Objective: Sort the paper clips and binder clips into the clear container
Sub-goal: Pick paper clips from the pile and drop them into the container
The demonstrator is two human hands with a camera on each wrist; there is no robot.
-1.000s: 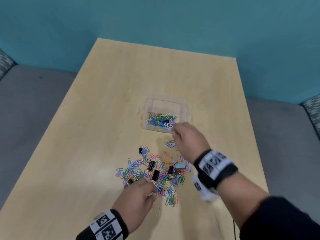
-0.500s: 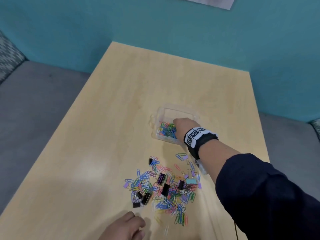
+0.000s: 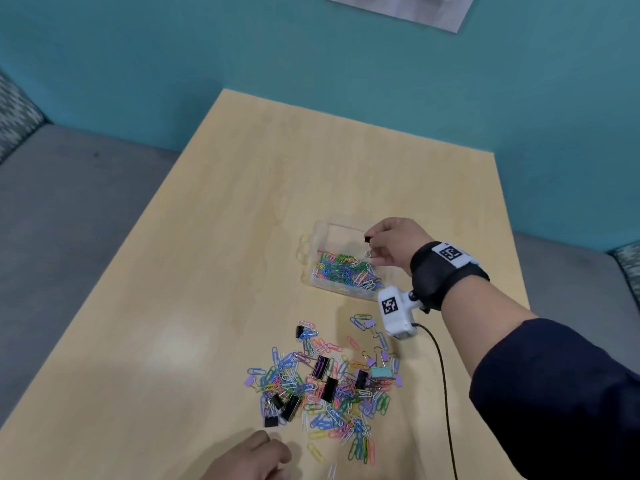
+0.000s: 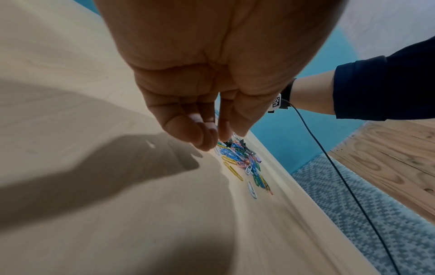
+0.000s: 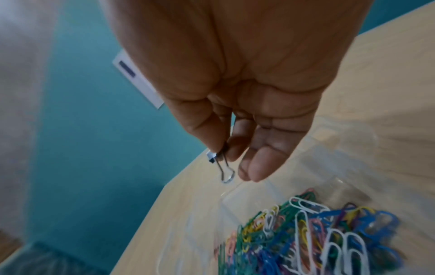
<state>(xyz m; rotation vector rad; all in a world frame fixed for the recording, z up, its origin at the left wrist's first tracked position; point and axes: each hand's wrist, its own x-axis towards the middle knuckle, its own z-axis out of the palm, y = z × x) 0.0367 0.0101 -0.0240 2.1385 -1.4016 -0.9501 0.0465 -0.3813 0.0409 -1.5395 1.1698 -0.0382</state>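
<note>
The right hand (image 3: 398,245) pinches a small black binder clip (image 3: 367,244) between thumb and forefinger above the clear container (image 3: 313,237), toward the table's (image 3: 242,237) right edge. The right wrist view alone shows the grip closely: the clip (image 5: 221,160) hangs with its wire handle pointing down, the other fingers (image 5: 261,167) loosely extended, over paper clips (image 5: 306,232) heaped in one part of the container (image 5: 188,232). From the head view, those clips (image 3: 343,270) fill the container's nearer half. The left hand (image 3: 252,459) is near the table's front edge, just beside a loose pile of paper clips and binder clips (image 3: 325,386). Only the left wrist view shows its fingers (image 4: 188,130) curled with tips bunched together just above the table (image 4: 94,204); whether they grip anything cannot be told.
</note>
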